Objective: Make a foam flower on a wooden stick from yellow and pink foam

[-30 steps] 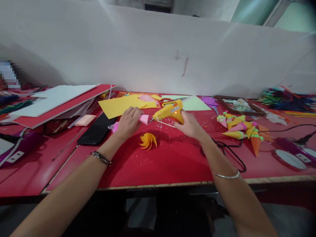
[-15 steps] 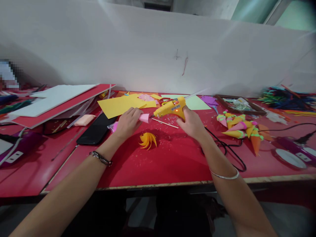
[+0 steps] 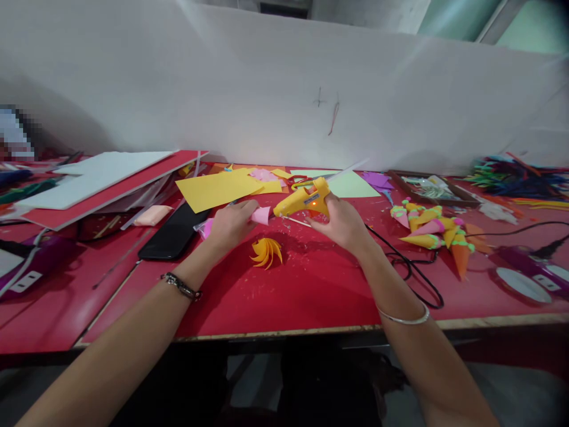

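My left hand (image 3: pixel 235 222) is closed around a small pink paper cone (image 3: pixel 261 215), whose wide end points right. In my right hand (image 3: pixel 344 222) is a yellow glue gun (image 3: pixel 302 198), gripped by its handle, with an orange light glowing on its side. A clear glue stick (image 3: pixel 349 173) sticks out of the gun's back. The gun's nozzle is at the cone's open end; whether they touch, I cannot tell. Just below the hands, a yellow-orange paper pinwheel shape (image 3: pixel 267 253) lies on the red table (image 3: pixel 284 302).
A black phone (image 3: pixel 166 234) and yellow paper sheets (image 3: pixel 217 188) lie on the left. Several small decorated paper cones (image 3: pixel 429 228) are heaped at right, near a black cable (image 3: pixel 418 281) and a brown tray (image 3: pixel 427 187). A thin stick (image 3: pixel 296 221) lies behind the hands.
The glue gun has shifted slightly left and down, its nozzle closer in at the pink cone. My left hand has turned a little; the pinwheel shape has stayed put.
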Demonstrator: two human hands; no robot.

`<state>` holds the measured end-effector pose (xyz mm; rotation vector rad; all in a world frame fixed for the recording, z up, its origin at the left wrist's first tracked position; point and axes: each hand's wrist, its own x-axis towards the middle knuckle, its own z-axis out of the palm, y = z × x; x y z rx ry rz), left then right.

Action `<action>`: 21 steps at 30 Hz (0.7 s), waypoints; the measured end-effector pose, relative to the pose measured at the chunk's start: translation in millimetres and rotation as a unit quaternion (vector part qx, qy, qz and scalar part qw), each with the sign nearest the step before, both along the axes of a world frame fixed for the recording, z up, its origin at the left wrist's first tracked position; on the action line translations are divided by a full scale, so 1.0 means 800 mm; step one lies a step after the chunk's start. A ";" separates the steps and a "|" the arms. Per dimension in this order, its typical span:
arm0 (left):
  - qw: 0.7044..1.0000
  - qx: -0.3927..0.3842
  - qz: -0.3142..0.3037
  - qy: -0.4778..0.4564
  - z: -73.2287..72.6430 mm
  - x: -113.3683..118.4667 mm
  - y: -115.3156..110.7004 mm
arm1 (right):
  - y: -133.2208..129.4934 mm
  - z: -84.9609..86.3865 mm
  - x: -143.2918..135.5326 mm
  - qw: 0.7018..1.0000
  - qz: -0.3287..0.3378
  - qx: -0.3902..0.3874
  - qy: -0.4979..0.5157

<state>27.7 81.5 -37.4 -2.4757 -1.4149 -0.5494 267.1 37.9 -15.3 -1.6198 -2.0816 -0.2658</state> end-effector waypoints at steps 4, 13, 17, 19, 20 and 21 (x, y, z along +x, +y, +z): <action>1.000 -0.017 0.000 0.000 0.002 0.000 -0.002 | -0.001 0.003 0.001 1.000 0.009 -0.004 -0.025; 0.999 -0.047 -0.011 -0.009 0.001 -0.004 0.001 | -0.006 0.009 0.001 0.998 0.006 -0.011 -0.060; 0.998 -0.062 -0.021 -0.010 0.002 -0.005 0.002 | -0.007 0.009 0.001 0.998 0.010 -0.009 -0.061; 0.997 -0.074 -0.032 -0.021 0.002 -0.005 0.002 | -0.007 0.009 0.000 0.998 0.004 -0.007 -0.061; 0.996 -0.080 -0.037 -0.029 0.003 -0.005 0.002 | -0.007 0.009 -0.001 0.998 -0.001 -0.003 -0.061; 0.995 -0.086 -0.042 -0.035 0.002 -0.005 0.001 | -0.007 0.009 -0.001 0.998 -0.004 0.002 -0.060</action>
